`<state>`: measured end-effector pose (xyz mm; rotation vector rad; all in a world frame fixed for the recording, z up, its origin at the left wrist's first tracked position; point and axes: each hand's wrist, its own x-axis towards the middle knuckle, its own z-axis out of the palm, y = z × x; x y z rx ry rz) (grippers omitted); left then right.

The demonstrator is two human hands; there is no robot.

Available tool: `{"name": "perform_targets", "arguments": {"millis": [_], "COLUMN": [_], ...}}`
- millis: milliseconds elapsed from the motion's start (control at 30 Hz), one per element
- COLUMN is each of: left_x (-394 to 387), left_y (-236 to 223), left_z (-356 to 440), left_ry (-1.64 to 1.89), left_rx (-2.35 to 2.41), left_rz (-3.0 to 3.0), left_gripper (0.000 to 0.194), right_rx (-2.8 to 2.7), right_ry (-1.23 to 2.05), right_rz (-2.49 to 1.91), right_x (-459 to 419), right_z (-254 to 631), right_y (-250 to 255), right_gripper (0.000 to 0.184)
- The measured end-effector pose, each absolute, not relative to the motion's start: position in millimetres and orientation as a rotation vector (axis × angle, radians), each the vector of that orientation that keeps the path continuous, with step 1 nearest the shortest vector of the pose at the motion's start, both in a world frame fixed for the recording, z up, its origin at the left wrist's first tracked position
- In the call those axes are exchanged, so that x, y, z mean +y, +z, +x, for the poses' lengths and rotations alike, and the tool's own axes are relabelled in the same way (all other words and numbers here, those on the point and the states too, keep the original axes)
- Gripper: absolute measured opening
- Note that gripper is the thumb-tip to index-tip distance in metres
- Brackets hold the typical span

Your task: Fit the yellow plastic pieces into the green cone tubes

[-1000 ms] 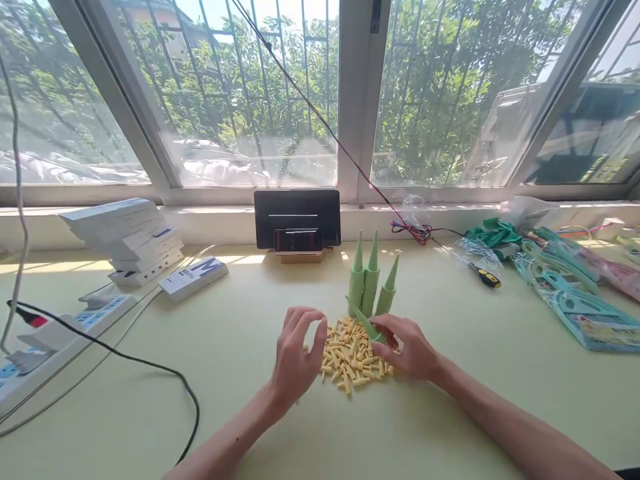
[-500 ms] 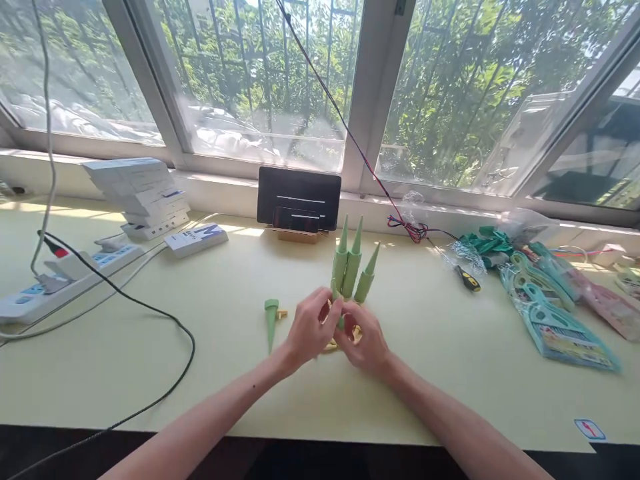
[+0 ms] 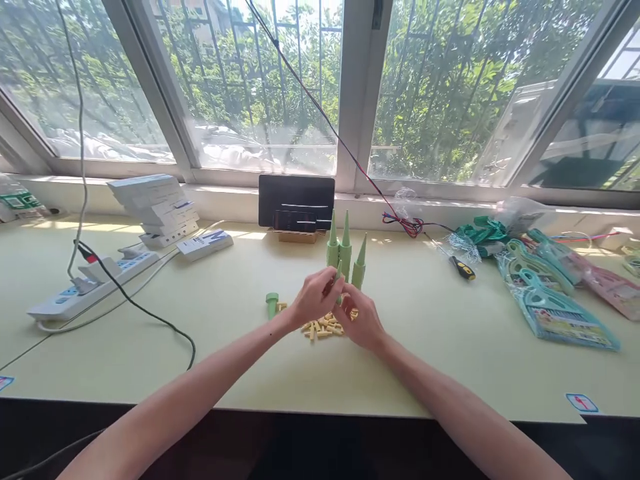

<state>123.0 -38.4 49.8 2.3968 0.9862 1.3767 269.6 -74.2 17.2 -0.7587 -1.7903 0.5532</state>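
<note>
Head view: your left hand (image 3: 316,297) and right hand (image 3: 363,322) closely pinch 1 tapered green spike (image 3: 339,270) near stubby pegs (image 3: 323,329) (pale table (image 3: 450,333), barred window (image 3: 280,87)).

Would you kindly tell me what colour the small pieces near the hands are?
The small pieces are yellowish tan, clearest in the head view.

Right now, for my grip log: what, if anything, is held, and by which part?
A green cone, by its lower part, between the left hand and right hand, narrow end up. Exact contacts are hidden.
</note>
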Motion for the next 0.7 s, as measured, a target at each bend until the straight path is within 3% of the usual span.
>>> {"name": "perform_targets", "arguments": {"millis": [167, 400, 700], "left_x": [-28, -31, -30], "left_y": [52, 34, 34], "left_z": [105, 55, 38], "left_ry": [1.457, 1.571, 1.538], "left_rx": [0.959, 1.084, 1.176], "left_rz": [2.434, 2.24, 2.101], "left_gripper": [0.032, 0.038, 0.039], "right_rx": [-1.756, -1.682, -1.94], "right_ry": [0.5, 0.325, 0.033], "right_rz": [-0.821, -0.913, -0.754], "right_x": [-75, -80, -84], "right_z": [269, 261, 225], "right_y": [19, 9, -6], "right_gripper": [0.036, 0.015, 0.011]}}
